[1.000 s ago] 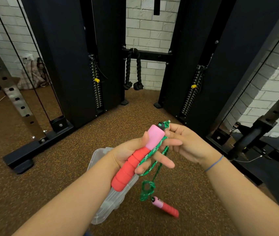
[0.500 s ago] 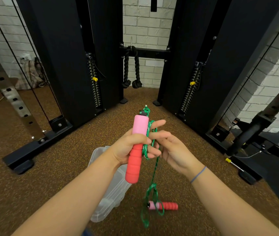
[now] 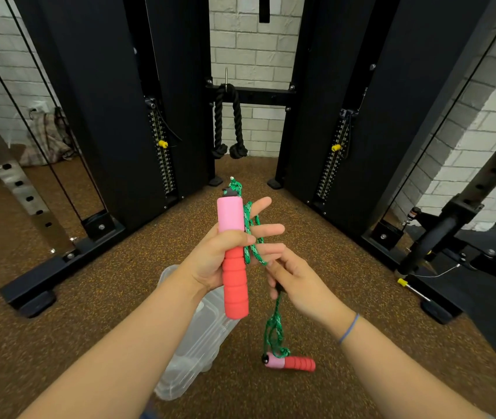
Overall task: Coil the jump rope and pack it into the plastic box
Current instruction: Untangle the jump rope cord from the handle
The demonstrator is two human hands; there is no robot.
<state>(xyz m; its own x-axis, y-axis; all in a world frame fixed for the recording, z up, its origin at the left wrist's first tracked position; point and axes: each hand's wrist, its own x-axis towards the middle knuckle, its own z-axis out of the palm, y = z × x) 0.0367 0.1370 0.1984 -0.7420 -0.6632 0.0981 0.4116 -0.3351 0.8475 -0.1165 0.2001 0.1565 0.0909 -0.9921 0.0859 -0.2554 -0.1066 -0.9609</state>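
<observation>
left hand [image 3: 216,261]: thumb clamps upright handle [image 3: 233,255]; straight fingers [image 3: 270,229] carry rope [image 3: 251,237] loops
right hand [image 3: 298,285]: pinches rope just below loops
free handle [image 3: 293,362]: low, under right hand
box [image 3: 192,352]: floor, beneath left forearm

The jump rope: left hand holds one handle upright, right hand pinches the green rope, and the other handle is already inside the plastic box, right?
Not quite. The head view shows the other handle outside the plastic box, to its right, at the end of the rope. The left hand does hold one handle upright; the right hand pinches the rope.
</observation>
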